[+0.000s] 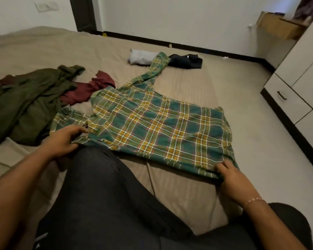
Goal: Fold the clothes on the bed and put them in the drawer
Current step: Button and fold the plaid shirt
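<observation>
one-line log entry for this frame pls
step: spreading plaid shirt on bed | left hand: grip on near-left edge | right hand: grip on hem corner | folded: grey, dark | unfolded: olive, maroon

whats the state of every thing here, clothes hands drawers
Green and yellow plaid shirt: spread flat on the bed, not yet folded.
Olive green garment: crumpled heap.
Maroon garment: crumpled, partly under the olive one.
Grey cloth: folded.
Dark navy cloth: folded.
Left hand: pinches the shirt's near edge.
Right hand: grips the shirt's hem corner.
White drawer with a dark handle: closed.
</observation>
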Demonstrator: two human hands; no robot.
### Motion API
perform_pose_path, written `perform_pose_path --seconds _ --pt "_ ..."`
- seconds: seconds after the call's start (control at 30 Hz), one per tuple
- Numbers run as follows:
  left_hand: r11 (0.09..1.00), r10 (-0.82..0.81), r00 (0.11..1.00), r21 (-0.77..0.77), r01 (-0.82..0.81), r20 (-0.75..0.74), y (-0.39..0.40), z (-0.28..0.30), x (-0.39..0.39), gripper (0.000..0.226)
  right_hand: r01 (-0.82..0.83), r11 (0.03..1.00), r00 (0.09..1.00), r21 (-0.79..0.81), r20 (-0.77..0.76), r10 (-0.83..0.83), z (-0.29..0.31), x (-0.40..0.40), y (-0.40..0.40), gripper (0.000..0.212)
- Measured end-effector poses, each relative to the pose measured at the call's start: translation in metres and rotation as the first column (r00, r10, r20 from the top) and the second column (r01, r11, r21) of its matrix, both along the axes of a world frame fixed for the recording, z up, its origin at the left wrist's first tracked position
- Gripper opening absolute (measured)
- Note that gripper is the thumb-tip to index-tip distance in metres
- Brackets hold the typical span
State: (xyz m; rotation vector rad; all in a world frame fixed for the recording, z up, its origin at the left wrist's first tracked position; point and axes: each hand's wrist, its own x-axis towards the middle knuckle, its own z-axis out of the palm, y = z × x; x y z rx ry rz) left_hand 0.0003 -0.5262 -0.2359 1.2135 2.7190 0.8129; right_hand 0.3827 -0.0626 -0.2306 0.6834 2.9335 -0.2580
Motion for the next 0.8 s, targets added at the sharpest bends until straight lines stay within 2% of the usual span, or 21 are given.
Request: perform_pose_path --seconds 0.03,0.07,0.13,0.17,0.2,0.3,0.4,0.47,0.53,0.6,0.7,0.8 --pt "0.996 -0.024 1.0 -0.089 0.023 -0.009 0.004 0.007 0.003 0.105 -0.026 0.999 1.0 0.033 -0.009 0.026 -0.001 -0.002 -0.004 0.046" --pt "0.972 -0.039 0.999 -0.232 0.034 -0.019 0.01 0.011 0.007 0.1 -0.049 0.996 0.999 0.072 -0.006 0.05 -0.001 -0.004 -0.009 0.044" --pt "0.843 -0.095 0.992 -0.537 0.035 -0.085 0.025 0.011 0.018 0.074 -0.059 0.99 0.998 0.128 0.016 0.058 -0.003 -0.006 -0.015 0.037" --pt "0.782 -0.139 0.984 -0.623 0.04 -0.112 0.03 0.008 0.022 0.062 -0.026 0.991 0.999 0.133 0.024 0.023 -0.002 -0.005 -0.015 0.031" --pt "0.769 -0.146 0.983 -0.638 0.041 -0.113 0.033 0.008 0.025 0.052 0.013 0.992 0.999 0.127 0.028 -0.016 0.0 -0.002 -0.014 0.025" --pt "0.889 0.034 0.999 -0.457 -0.035 -0.01 0.021 0.016 0.016 0.035 0.087 0.99 0.994 0.11 0.058 -0.094 0.002 0.003 0.001 0.018" --pt "0.908 0.055 0.99 -0.42 0.004 0.129 0.014 0.029 0.004 0.035 -0.099 0.984 0.995 0.148 0.004 0.099 -0.003 0.003 0.02 0.028" --pt "0.927 0.034 0.976 -0.372 0.051 0.216 0.013 0.044 -0.003 0.039 -0.121 0.992 0.992 0.019 -0.034 0.122 0.004 -0.004 0.029 0.027" --pt "0.95 0.046 0.977 -0.313 0.022 0.209 0.014 0.056 -0.012 0.036 -0.052 0.99 0.998 -0.128 -0.046 0.046 0.016 -0.008 0.039 0.034" --pt "0.961 0.101 0.989 -0.267 -0.068 0.11 0.024 0.068 -0.026 0.03 0.022 0.967 0.99 -0.254 -0.131 -0.057 0.024 -0.015 0.056 0.034" --pt "0.969 0.175 0.985 -0.18 -0.171 0.005 0.049 0.089 -0.044 0.029 0.139 0.872 0.913 -0.47 -0.28 -0.297 0.039 -0.033 0.067 0.027" --pt "0.981 0.16 0.974 -0.134 -0.139 0.161 0.098 0.104 -0.068 0.045 0.23 0.813 0.812 -0.534 -0.355 -0.463 0.044 -0.057 0.085 0.019"
